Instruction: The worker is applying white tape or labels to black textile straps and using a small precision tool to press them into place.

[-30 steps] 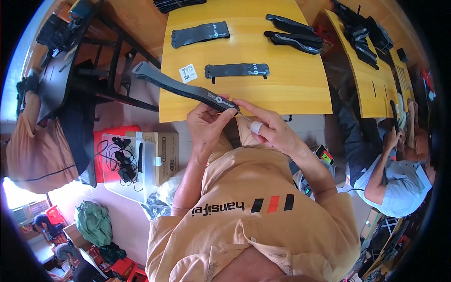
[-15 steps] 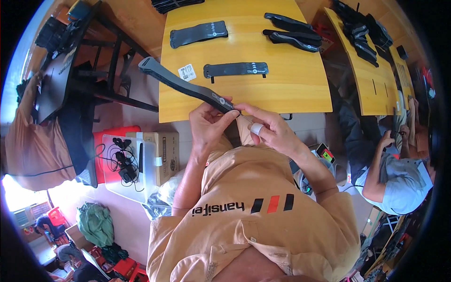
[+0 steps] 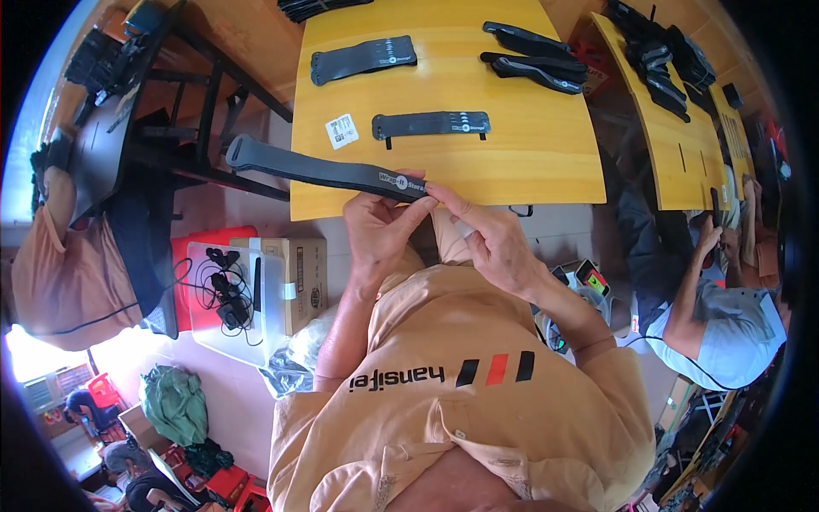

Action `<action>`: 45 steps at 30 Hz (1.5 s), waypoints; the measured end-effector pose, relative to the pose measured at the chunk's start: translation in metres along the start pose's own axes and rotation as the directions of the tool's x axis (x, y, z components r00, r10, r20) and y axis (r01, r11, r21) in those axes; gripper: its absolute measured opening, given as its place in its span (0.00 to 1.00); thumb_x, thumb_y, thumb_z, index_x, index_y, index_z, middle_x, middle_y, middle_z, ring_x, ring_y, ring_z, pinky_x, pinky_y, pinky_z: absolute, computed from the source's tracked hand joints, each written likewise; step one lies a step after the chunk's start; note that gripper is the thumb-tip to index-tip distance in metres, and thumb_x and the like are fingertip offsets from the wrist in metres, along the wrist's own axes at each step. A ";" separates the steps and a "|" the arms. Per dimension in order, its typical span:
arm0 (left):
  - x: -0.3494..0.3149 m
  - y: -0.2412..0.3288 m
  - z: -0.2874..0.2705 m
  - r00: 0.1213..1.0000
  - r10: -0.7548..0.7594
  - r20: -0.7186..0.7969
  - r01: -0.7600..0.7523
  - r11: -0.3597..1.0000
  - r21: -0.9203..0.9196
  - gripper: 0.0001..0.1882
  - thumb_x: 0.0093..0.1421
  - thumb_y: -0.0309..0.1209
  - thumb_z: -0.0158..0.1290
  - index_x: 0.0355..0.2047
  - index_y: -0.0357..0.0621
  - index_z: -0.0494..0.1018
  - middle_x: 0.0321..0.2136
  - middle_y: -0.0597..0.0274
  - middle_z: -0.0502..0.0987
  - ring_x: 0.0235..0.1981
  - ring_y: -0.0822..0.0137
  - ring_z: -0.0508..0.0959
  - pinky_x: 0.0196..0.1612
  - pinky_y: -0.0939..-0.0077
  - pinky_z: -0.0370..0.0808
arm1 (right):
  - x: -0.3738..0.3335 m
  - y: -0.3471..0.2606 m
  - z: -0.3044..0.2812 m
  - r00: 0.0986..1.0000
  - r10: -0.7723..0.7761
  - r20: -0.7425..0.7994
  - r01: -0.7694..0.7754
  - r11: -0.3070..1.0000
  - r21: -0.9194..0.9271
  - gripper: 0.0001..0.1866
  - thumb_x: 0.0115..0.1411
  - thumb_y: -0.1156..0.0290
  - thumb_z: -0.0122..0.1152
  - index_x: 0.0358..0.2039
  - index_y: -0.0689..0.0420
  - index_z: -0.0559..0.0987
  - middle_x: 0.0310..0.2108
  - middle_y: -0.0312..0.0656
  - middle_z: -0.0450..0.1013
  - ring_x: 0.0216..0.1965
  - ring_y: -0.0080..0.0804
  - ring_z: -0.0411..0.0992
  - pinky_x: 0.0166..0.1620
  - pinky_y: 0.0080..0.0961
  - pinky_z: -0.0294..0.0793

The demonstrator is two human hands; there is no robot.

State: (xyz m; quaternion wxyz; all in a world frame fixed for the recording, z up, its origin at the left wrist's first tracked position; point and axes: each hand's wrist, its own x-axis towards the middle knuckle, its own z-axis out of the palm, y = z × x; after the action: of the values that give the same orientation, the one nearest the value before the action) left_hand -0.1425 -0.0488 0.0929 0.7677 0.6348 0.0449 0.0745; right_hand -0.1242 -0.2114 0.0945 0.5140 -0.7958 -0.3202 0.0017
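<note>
A long dark grey and black strap [image 3: 316, 172] with white print and a rounded end is held over the table's near edge. My left hand [image 3: 373, 232] grips it near its right end, thumb on top and fingers beneath. At that same end my right hand [image 3: 496, 249] pinches with thumb and index finger; a white band wraps one of its fingers. Just beyond lies a similar flat strap [image 3: 431, 125] with two small black tabs under it. A white label sheet [image 3: 341, 131] rests to the left of that strap.
On the yellow table [image 3: 529, 171], a wider flat strap [image 3: 363, 60] and some folded straps [image 3: 536, 72] lie farther back. A clear bin of cables [image 3: 229, 299] and a cardboard box [image 3: 305, 282] stand at left below. Another person [image 3: 717, 333] works at the right.
The strap's free left end has swung down and left, so the strap lies more level. My right hand's fingers have drawn closer together at its right end.
</note>
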 end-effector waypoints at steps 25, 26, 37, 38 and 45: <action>0.010 -0.006 -0.019 0.962 -0.206 0.177 0.214 0.976 -0.026 0.19 0.47 0.17 0.56 0.41 0.29 0.68 0.30 0.57 0.76 0.31 0.70 0.77 0.38 0.80 0.74 | 0.011 0.005 -0.019 0.669 0.415 0.616 -0.736 0.256 0.627 0.22 0.59 0.78 0.43 0.54 0.48 0.67 0.14 0.23 0.50 0.13 0.08 0.45 0.16 0.08 0.45; 0.011 -0.007 -0.019 0.962 -0.207 0.176 0.215 0.976 -0.026 0.19 0.47 0.17 0.56 0.41 0.29 0.68 0.30 0.57 0.76 0.31 0.70 0.77 0.38 0.80 0.74 | 0.011 0.006 -0.019 0.669 0.414 0.617 -0.736 0.255 0.627 0.22 0.59 0.78 0.43 0.54 0.48 0.67 0.14 0.23 0.50 0.13 0.08 0.45 0.16 0.08 0.45; 0.015 -0.014 -0.016 0.966 -0.228 0.123 0.223 0.973 0.052 0.15 0.48 0.18 0.55 0.38 0.30 0.70 0.29 0.59 0.75 0.29 0.74 0.76 0.34 0.83 0.75 | 0.000 0.011 0.006 0.990 0.095 0.101 -0.093 0.995 -0.018 0.35 0.43 0.90 0.43 0.55 0.53 0.63 0.30 0.59 0.69 0.29 0.50 0.70 0.32 0.29 0.69; 0.015 -0.013 -0.016 0.966 -0.229 0.123 0.224 0.973 0.053 0.15 0.48 0.18 0.55 0.38 0.30 0.70 0.29 0.59 0.75 0.29 0.74 0.76 0.34 0.83 0.75 | 0.001 0.009 0.004 0.990 0.096 0.100 -0.094 0.995 -0.017 0.35 0.43 0.90 0.43 0.55 0.53 0.63 0.30 0.59 0.69 0.29 0.50 0.70 0.32 0.29 0.69; 0.012 -0.014 -0.014 0.956 -0.260 0.135 0.257 0.966 0.038 0.15 0.48 0.18 0.55 0.38 0.29 0.69 0.29 0.59 0.75 0.29 0.73 0.76 0.34 0.83 0.75 | -0.002 0.009 0.003 0.982 0.114 0.149 -0.104 0.992 -0.074 0.34 0.45 0.89 0.43 0.56 0.52 0.62 0.23 0.53 0.68 0.22 0.47 0.68 0.26 0.31 0.66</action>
State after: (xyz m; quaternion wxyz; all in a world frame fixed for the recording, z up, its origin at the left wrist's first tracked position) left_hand -0.1324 -0.0358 0.0767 0.7659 0.6346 0.0747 -0.0714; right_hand -0.1221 -0.2125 0.0852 0.4605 -0.8262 -0.3144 0.0806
